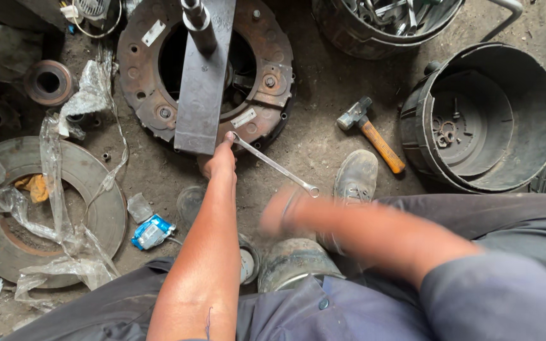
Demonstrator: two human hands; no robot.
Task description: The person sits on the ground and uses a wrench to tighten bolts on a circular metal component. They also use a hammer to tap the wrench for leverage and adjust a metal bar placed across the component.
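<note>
Left hand grips a slim steel wrench beside the rusty clutch plate; right hand blurred, grip unclear.

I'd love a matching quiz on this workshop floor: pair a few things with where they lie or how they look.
Things:
1 hammer
2 wrench
3 black tub
4 blue packet

Descriptions:
A holds a few metal rings
B orange handle
C between the rusty disc and the left arm
D one end at the left hand

Pairs: 1-B, 2-D, 3-A, 4-C

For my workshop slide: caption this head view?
Left hand steadies wrench at rusty clutch plate; blurred right hand near.
</note>
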